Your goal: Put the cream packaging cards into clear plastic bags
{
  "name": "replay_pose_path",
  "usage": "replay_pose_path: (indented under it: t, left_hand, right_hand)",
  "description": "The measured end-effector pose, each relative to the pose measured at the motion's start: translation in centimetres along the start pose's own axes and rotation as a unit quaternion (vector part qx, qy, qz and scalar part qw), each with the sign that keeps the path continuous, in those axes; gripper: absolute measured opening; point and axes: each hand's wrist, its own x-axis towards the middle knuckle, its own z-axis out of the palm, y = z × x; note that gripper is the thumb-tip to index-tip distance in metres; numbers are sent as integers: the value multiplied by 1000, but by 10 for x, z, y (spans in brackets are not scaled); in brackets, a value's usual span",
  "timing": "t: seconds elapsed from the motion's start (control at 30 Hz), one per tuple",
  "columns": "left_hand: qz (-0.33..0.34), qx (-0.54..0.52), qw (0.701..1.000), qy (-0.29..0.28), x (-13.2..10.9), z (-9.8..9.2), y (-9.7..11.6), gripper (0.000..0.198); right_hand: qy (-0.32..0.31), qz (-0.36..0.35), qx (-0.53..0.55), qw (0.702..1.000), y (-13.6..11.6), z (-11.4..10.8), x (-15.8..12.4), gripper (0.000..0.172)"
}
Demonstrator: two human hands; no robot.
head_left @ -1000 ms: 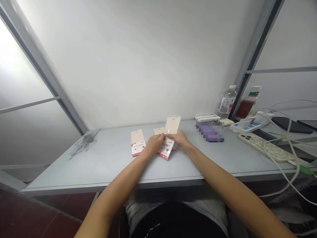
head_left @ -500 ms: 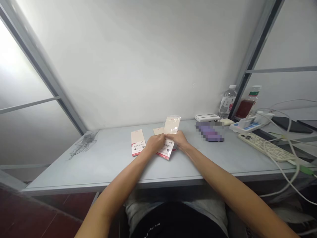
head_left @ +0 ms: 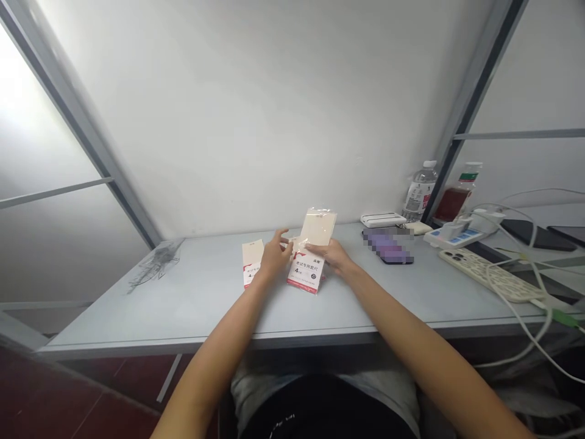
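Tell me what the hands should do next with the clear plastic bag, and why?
Perhaps the open left hand should pinch the clear plastic bag, because only the right hand seems to hold it, above the flat white-and-red paper packet.

Purple rectangular object (head_left: 388, 247) is pixelated; its kind cannot be determined. Cream-and-red paper packet (head_left: 252, 256) is partly hidden behind the left hand (head_left: 275, 257). Dark flat slab (head_left: 567, 230) is cut off by the picture's right edge.
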Motion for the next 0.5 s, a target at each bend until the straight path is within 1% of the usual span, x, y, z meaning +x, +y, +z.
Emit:
replay_pose_path:
  t: [0.13,0.2,0.3,0.4,0.5]
  left_hand:
    - [51,-57,996,47,1,-3,2,32]
    - [64,-85,993,53,2,-1,2,27]
    - [48,-131,989,57,3,1,-2,24]
    - [38,-167,981,92,3,2,-5,30]
    - [37,-187,978,82,2,1,-4,21]
  right_hand:
    - [-6,4,6,1000,0,2,0,31]
    - [-3,7,5,1000,1,3,0,32]
    - [-11,1,14,1000,2,3,1,31]
    - [-22,1,18,1000,3,3,2,28]
    - [-19,-1,14,1000,3,3,2,27]
